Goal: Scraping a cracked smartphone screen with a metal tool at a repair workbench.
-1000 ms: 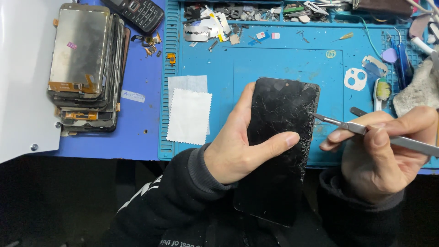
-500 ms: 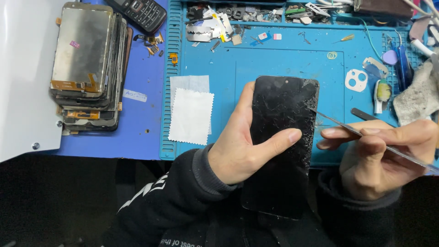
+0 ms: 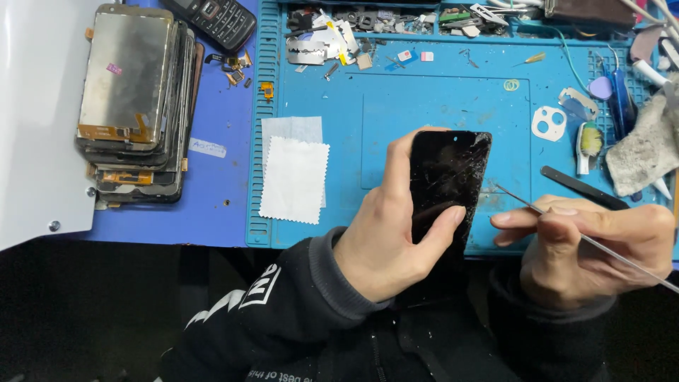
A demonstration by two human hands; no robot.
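From the head camera, the left hand (image 3: 385, 237) holds a black phone (image 3: 445, 185) with a cracked screen. The phone stands tilted over the near edge of the blue mat (image 3: 438, 106). The fingers wrap round its left side and the thumb presses on the glass, so the hand is closed tight on the phone. The wrist bends up out of a dark sleeve (image 3: 297, 311).

The right hand (image 3: 590, 244) is just to the right of the phone. Its fingers curl together and pinch a thin metal tool (image 3: 566, 230). The tool's tip points left and far, close to the phone's right edge. I cannot tell if it touches.

On the mat, left of the phone, lies a white cloth (image 3: 293, 178). Far to the left sits a stack of old screens (image 3: 134, 102). Beyond the right hand lies a black pry stick (image 3: 580, 187), and a grey rag (image 3: 647, 150) sits at the right.
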